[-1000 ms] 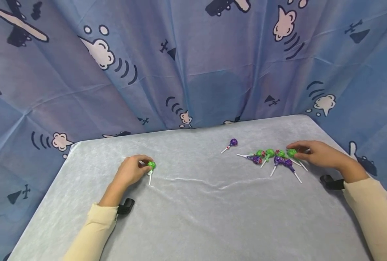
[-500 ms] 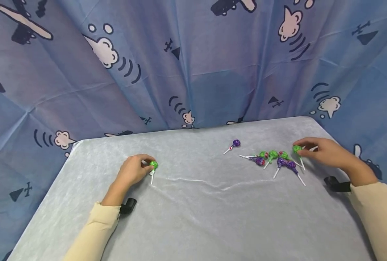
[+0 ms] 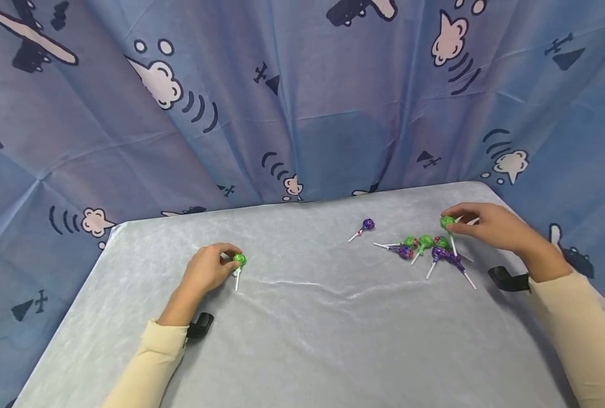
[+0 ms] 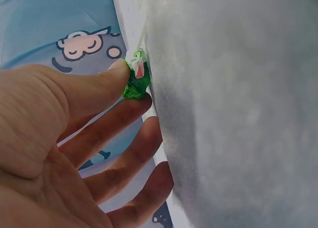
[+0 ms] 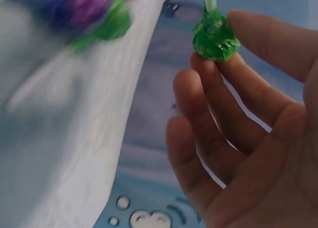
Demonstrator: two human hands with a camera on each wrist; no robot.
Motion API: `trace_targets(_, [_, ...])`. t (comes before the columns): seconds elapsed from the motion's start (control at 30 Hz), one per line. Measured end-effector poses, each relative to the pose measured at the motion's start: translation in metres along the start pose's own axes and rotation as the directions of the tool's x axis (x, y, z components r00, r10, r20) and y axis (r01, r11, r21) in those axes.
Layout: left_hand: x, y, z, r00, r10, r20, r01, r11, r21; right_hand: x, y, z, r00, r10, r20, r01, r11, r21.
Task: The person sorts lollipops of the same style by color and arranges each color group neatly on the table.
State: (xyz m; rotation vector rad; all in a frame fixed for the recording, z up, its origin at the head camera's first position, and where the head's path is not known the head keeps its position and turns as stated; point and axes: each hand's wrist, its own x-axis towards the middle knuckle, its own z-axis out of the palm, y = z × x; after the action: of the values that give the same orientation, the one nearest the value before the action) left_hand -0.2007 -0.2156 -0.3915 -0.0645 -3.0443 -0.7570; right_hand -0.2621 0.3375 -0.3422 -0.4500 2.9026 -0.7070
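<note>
On the left of the table my left hand (image 3: 207, 270) pinches a green-wrapped lollipop (image 3: 239, 259) by its head, its white stick pointing toward me. The left wrist view shows thumb and forefinger on the green wrapper (image 4: 138, 84), close to the cloth. At the right, my right hand (image 3: 496, 225) holds another green lollipop (image 5: 215, 37) between thumb and fingertips, raised above the pile with its stick hanging down. Just below and left of that hand lie purple lollipops (image 3: 438, 253) and green ones (image 3: 425, 242) in a loose cluster.
A single purple lollipop (image 3: 367, 224) lies apart, behind and left of the cluster. White cloth (image 3: 302, 328) with a few creases covers the table. A blue patterned curtain (image 3: 343, 147) hangs along the back and sides.
My right hand has picked up a green lollipop from the right end of the cluster, lifted it, and brought it slightly left over the others. The left hand stays in place.
</note>
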Motion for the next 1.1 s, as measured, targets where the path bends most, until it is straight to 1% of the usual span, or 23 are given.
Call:
trace_targets(0.27, [-0.002, 0.001, -0.001, 1.0, 0.006, 0.001, -0.006, 1.0, -0.006, 0.011, -0.044, 0.013, 0.999, -0.049, -0.011, 0.05, 0.997, 0.052])
trace_targets(0.4, [-0.003, 0.001, 0.001, 1.0, 0.004, 0.003, -0.004, 1.0, -0.004, 0.018, -0.063, 0.022, 0.995, -0.089, -0.047, 0.093, 0.99, 0.109])
trace_targets(0.47, [-0.003, 0.001, 0.001, 1.0, 0.005, 0.002, -0.005, 1.0, 0.001, 0.021, -0.07, 0.027, 0.991, -0.109, -0.074, 0.117, 0.986, 0.119])
trace_targets(0.53, [-0.003, 0.001, 0.002, 1.0, 0.007, -0.003, -0.006, 1.0, 0.006, 0.025, -0.075, 0.031, 0.989, -0.122, -0.079, 0.131, 0.984, 0.117])
trace_targets(0.63, [-0.002, 0.001, 0.002, 1.0, 0.014, -0.015, -0.014, 1.0, 0.008, 0.029, -0.081, 0.038, 0.985, -0.169, -0.041, 0.172, 0.982, 0.082])
trace_targets(0.7, [-0.002, 0.0, 0.002, 1.0, 0.017, -0.017, -0.017, 1.0, 0.005, 0.031, -0.088, 0.043, 0.981, -0.195, 0.015, 0.193, 0.978, 0.076])
trace_targets(0.8, [-0.002, 0.0, 0.0, 1.0, 0.022, -0.015, -0.022, 1.0, 0.002, 0.035, -0.101, 0.055, 0.968, -0.239, 0.081, 0.233, 0.97, 0.074])
trace_targets(0.93, [-0.003, 0.001, -0.003, 1.0, 0.027, -0.009, -0.027, 1.0, 0.009, 0.047, -0.127, 0.076, 0.947, -0.289, 0.138, 0.279, 0.956, 0.086])
trace_targets(1.1, [-0.002, 0.001, -0.001, 1.0, 0.021, -0.007, -0.021, 1.0, 0.007, 0.07, -0.17, 0.108, 0.927, -0.306, 0.218, 0.294, 0.952, 0.085])
